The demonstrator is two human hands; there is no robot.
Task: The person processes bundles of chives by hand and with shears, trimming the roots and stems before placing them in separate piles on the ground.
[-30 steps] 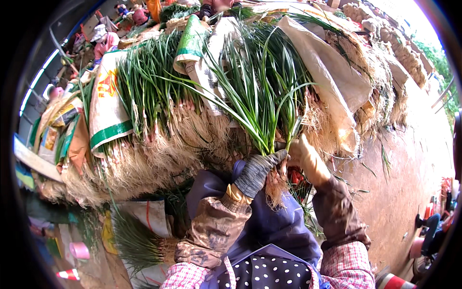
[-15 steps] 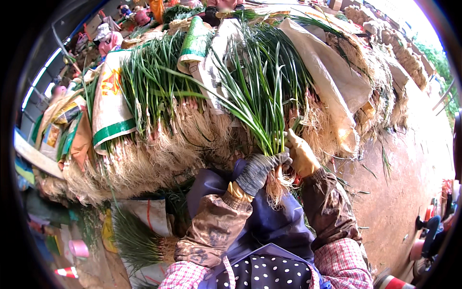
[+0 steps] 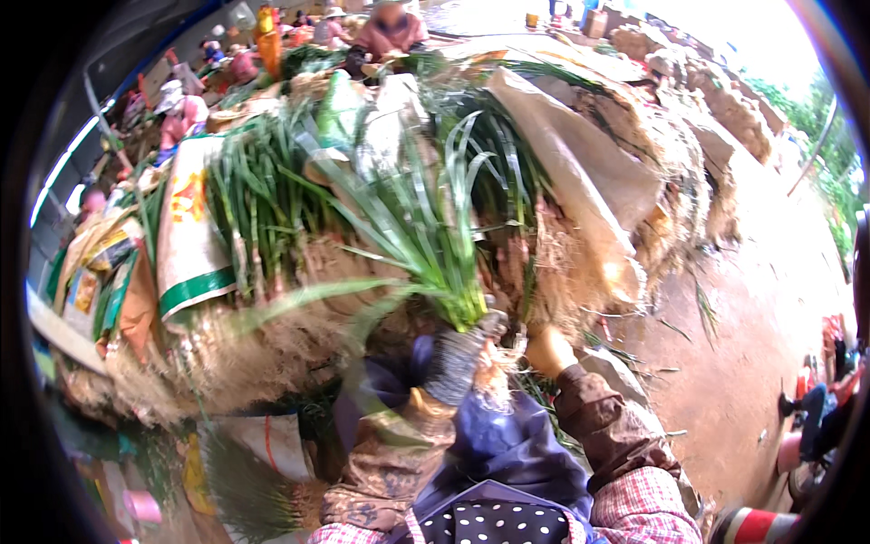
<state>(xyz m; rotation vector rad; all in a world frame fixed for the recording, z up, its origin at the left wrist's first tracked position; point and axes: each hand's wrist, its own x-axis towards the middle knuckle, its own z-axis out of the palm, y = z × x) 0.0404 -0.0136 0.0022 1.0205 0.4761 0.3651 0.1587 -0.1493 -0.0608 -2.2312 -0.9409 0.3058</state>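
My left hand (image 3: 458, 358), in a grey knit glove over a yellow one, is closed around a bunch of green garlic (image 3: 444, 258). Its long flat leaves fan out away from me, and the pale roots (image 3: 492, 379) hang below my fist over a dark blue apron (image 3: 507, 440). Just right of those roots is my right hand (image 3: 547, 351), in a yellowish glove, with its fingers curled in. What they hold, if anything, is hidden and blurred. Some long leaves (image 3: 317, 292) on the left of the bunch are smeared by motion.
Ahead lies a long heap of rooted green garlic (image 3: 263, 204), roots toward me, partly covered by white sacks (image 3: 580, 168). A loose bunch (image 3: 249, 480) lies at lower left beside a pink roll (image 3: 142, 506). Other people, one in pink (image 3: 388, 34), sit beyond the heap.
My right hand has moved from the stalks down beside the roots, its raised finger now curled in. The bunch has tilted left, its leaves swinging and spreading. My view has shifted slightly.
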